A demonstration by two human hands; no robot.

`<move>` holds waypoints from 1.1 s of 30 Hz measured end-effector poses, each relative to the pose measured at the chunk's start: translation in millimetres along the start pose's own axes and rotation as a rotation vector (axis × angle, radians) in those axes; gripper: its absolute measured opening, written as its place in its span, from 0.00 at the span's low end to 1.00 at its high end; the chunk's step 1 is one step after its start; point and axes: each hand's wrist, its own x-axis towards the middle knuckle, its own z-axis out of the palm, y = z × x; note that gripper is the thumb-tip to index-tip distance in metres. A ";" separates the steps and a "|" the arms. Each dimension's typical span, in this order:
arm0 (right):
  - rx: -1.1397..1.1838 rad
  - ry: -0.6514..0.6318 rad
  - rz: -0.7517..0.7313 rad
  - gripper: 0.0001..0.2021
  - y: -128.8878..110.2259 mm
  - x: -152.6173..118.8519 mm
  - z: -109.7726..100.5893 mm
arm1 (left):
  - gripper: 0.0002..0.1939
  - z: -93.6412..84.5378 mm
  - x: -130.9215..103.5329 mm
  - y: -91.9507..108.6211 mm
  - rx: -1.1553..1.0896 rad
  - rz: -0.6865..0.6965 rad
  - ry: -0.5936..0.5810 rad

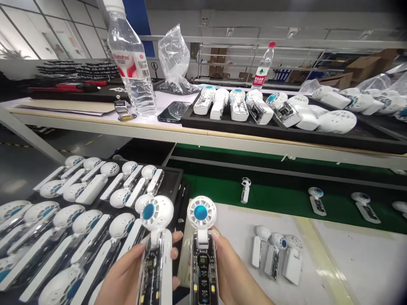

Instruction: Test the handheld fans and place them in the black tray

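Note:
Wrapped round one white handheld fan (163,250) is my left hand (122,271), its fingertips showing past the fan's right side. My right hand (233,271) grips a second handheld fan (203,254), its thumb along the right edge. Both fans stand upright side by side, a small gap apart, with round vented heads and blue centres. Their clear fronts show dark circuit boards and small yellow parts. The lower ends run out of the picture. Close to my left hand, a black foam tray (174,178) bears rows of similar fans (92,226).
Three fans (276,253) lie on the white table (343,241) at right. More fans (245,189) lie on a green conveyor belt (210,186). The shelf above (190,129) holds a large water bottle (135,63), a phone (173,112), a smaller bottle (263,67) and trayed fans (238,106).

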 end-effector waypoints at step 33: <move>0.044 -0.095 0.082 0.25 -5.1 -1.3 53.6 | 0.42 -30.1 -4.3 14.2 0.541 0.381 0.352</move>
